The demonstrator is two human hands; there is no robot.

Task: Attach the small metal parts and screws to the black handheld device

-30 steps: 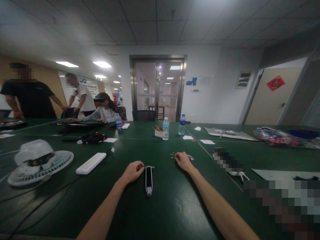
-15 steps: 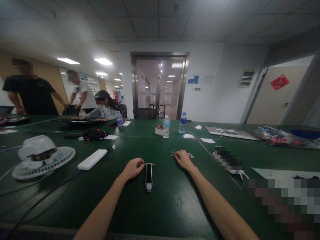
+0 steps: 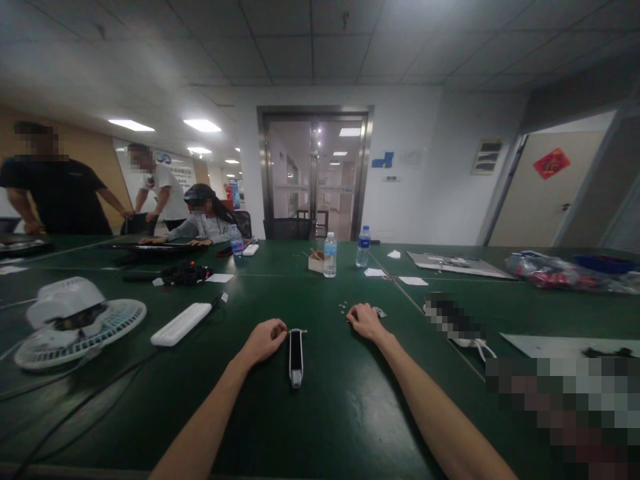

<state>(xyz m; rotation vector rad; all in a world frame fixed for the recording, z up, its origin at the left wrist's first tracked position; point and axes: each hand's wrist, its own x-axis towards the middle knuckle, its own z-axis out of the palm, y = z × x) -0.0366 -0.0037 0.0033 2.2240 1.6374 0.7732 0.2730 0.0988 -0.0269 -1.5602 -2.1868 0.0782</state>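
Observation:
My left hand [image 3: 269,339] rests on the green table [image 3: 320,427] with its fingers curled closed. Its fingertips are beside the upper end of a slim handheld device [image 3: 296,357] with a black face and pale edges. A thin metal piece [image 3: 301,331] sticks out crosswise at that end. Whatever the left fingers pinch, if anything, is too small to make out. Farther right, my right hand [image 3: 366,321] lies palm down with bent fingers drawn together, their tips hidden. Several small ring-like parts [image 3: 343,307] lie just left of it, and a small pale piece [image 3: 381,313] shows behind it.
At left are a white fan [image 3: 80,327], a white power strip [image 3: 183,324] and dark cables. A small box [image 3: 316,262] and water bottles [image 3: 330,255] stand ahead. To the right lie papers [image 3: 413,281] and a flat board [image 3: 457,264]. Other people are at the far left.
The view has shifted slightly, moving the background a little left. Both hands keep nearly the same places and poses, and the device still lies on the table.

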